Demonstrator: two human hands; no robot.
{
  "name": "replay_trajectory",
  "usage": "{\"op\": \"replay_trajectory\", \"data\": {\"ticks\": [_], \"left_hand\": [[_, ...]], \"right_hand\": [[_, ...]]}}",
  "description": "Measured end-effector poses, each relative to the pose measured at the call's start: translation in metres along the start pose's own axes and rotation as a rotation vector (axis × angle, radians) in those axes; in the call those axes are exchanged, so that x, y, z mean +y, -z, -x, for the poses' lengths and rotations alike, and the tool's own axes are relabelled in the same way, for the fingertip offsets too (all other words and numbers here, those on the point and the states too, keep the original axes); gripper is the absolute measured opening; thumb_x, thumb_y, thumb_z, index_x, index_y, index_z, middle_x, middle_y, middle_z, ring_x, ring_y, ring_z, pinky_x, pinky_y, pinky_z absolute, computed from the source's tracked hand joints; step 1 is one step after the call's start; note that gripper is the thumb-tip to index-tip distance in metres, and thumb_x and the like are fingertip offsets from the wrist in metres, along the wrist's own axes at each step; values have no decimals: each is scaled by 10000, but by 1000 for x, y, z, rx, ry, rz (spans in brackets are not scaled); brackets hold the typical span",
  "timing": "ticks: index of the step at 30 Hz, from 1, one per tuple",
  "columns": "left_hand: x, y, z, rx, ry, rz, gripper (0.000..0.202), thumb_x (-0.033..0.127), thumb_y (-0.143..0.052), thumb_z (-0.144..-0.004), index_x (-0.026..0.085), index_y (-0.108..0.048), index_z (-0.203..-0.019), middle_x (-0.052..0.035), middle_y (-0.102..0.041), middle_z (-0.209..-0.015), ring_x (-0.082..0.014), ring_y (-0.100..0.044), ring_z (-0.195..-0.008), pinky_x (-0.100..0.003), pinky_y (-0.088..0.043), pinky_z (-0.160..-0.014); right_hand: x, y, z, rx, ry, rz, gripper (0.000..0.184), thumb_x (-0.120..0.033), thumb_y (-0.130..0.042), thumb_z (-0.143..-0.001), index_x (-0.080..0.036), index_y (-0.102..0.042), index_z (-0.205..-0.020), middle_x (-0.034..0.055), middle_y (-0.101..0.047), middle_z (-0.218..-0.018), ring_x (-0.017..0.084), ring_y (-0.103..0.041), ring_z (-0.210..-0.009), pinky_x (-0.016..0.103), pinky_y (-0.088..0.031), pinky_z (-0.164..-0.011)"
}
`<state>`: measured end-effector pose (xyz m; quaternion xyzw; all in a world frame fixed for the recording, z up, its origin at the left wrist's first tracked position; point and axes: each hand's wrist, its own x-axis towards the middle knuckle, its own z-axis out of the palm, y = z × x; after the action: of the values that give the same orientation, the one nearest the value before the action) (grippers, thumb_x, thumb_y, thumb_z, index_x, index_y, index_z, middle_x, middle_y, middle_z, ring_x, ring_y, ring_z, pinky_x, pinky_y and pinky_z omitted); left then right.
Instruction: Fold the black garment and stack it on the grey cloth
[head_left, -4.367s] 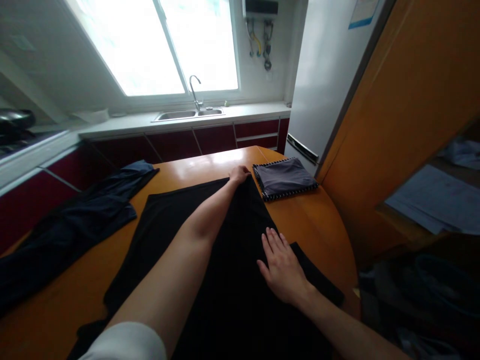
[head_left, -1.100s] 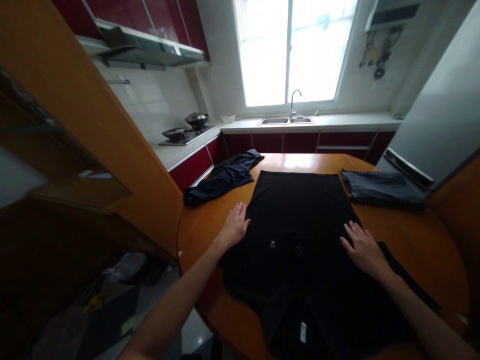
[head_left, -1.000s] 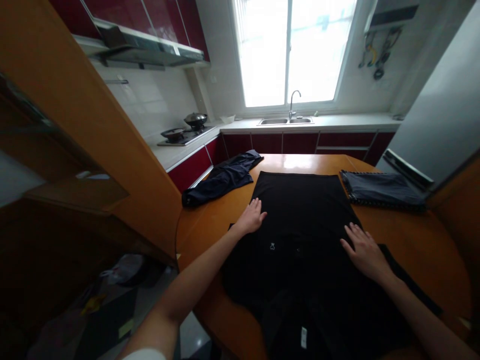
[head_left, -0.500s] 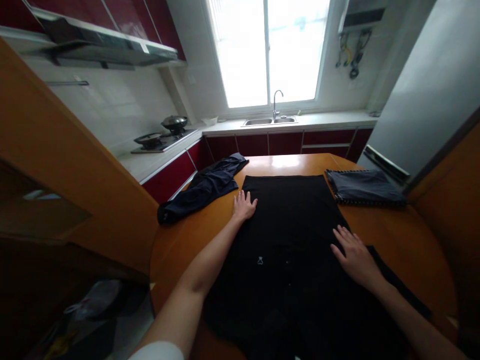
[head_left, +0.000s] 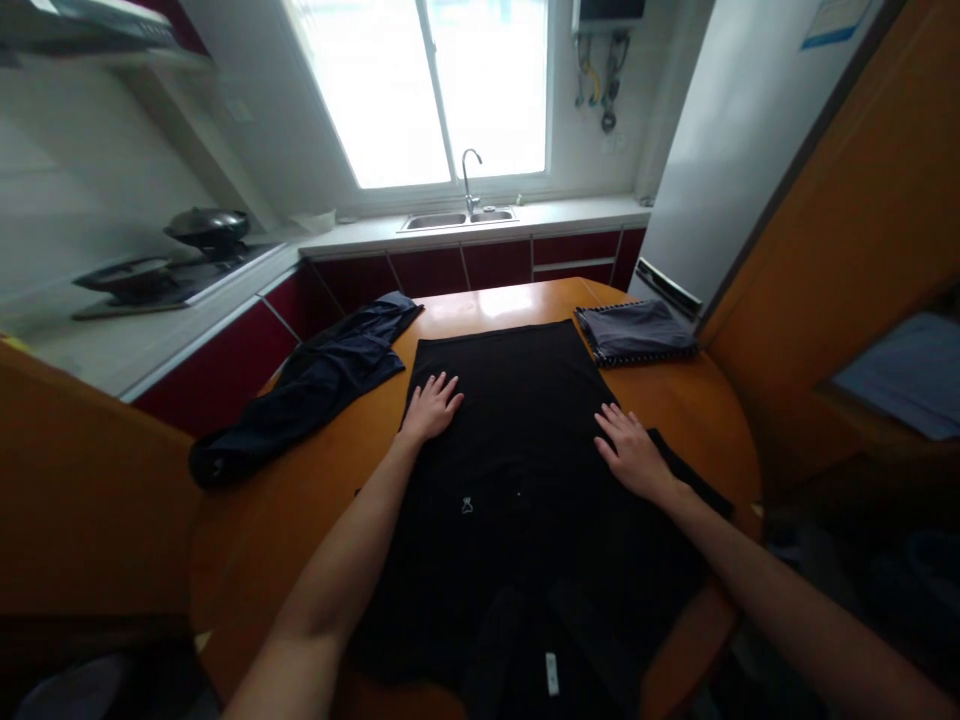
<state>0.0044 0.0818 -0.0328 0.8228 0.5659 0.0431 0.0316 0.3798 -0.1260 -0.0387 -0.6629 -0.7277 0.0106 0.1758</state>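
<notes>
A black garment (head_left: 517, 440) lies spread flat on a round orange table (head_left: 690, 400), with a small white logo near its middle. My left hand (head_left: 431, 405) rests flat on the garment's left edge, fingers spread and open. My right hand (head_left: 630, 450) lies flat on its right side, fingers stretched out, holding nothing. The near end of the garment hangs over the table's front edge.
A crumpled dark blue garment (head_left: 315, 385) lies at the table's left. A folded grey cloth (head_left: 637, 332) sits at the far right. Behind are red cabinets, a sink (head_left: 457, 218), a stove with a wok (head_left: 206, 228), and a grey fridge (head_left: 720, 150) to the right.
The view has swung to the right. My left hand slid along the garment's left edge, first away from me, then back a little; my right hand stays flat on the right side.
</notes>
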Motion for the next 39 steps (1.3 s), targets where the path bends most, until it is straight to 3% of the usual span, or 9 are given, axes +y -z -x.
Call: {"op": "replay_trajectory", "data": {"ticks": [4, 7, 10, 15, 20, 28, 34, 36, 39], "left_hand": [[-1, -1, -2, -4, -1, 4, 609, 548, -269, -1027, 254, -352, -1553, -72, -236, -1647, -295, -181, -1523, -554, -182, -1203], [-1, -1, -2, 0, -1, -1, 605, 540, -278, -1026, 252, -353, -1553, -71, -242, -1646, -300, -192, -1520, -556, -191, -1200], [-1, -1, -2, 14, 3, -8, 592, 527, -280, -1028, 259, -360, -1550, -64, -255, -1642, -297, -209, -1516, -548, -206, -1198], [-1, -2, -2, 33, -8, -14, 578, 497, -287, -1030, 248, -375, -1544, -75, -273, -1636, -308, -226, -1510, -554, -222, -1190], [-2, -2, -3, 42, -8, -12, 574, 496, -294, -1028, 247, -391, -1535, -77, -283, -1633, -311, -233, -1507, -556, -230, -1188], [0, 0, -3, 36, -4, -6, 562, 479, -301, -1028, 246, -399, -1530, -77, -288, -1630, -308, -240, -1505, -554, -230, -1189], [0, 0, -3, 30, 3, -37, 566, 485, -295, -1027, 253, -389, -1535, -68, -285, -1633, -300, -244, -1505, -543, -248, -1187], [-1, 0, -3, 28, -1, -44, 568, 480, -293, -1029, 242, -390, -1535, -75, -283, -1633, -305, -244, -1504, -546, -248, -1186], [-2, -2, -4, 31, -12, -56, 571, 479, -287, -1030, 233, -390, -1536, -79, -284, -1632, -313, -244, -1503, -553, -251, -1184]], "right_hand": [[-27, 22, -7, 44, 23, -16, 527, -337, -358, -1005, -89, -496, -1449, 150, -363, -1587, 259, -224, -1511, 502, -168, -1227], [-65, 30, -16, -8, 62, -98, 552, -371, -366, -1011, -103, -445, -1488, 148, -317, -1610, 256, -193, -1519, 499, -186, -1221], [-111, 28, -20, -81, 121, -156, 594, -407, -394, -1009, -109, -387, -1523, 166, -247, -1632, 279, -139, -1530, 520, -169, -1217], [-161, 6, -3, -265, 455, -235, 699, -539, -402, -1002, -155, -276, -1573, 140, -145, -1659, 260, -71, -1539, 521, -83, -1231], [-159, -3, 10, -370, 525, -268, 685, -562, -378, -1009, -146, -329, -1552, 157, -210, -1641, 252, -112, -1534, 517, -33, -1234], [-150, -1, 1, -391, 544, -328, 633, -511, -433, -1008, -176, -363, -1540, 139, -219, -1639, 241, -161, -1526, 498, -64, -1237], [-151, -4, 2, -404, 542, -352, 639, -525, -439, -1003, -205, -345, -1548, 114, -192, -1654, 225, -116, -1535, 480, -45, -1239], [-154, -4, 2, -355, 439, -366, 643, -507, -441, -1004, -210, -318, -1561, 110, -147, -1665, 235, -74, -1539, 491, -63, -1237], [-157, -4, -1, -235, 150, -382, 666, -473, -407, -1016, -185, -230, -1589, 131, -108, -1669, 259, -48, -1540, 521, -102, -1228]]}}
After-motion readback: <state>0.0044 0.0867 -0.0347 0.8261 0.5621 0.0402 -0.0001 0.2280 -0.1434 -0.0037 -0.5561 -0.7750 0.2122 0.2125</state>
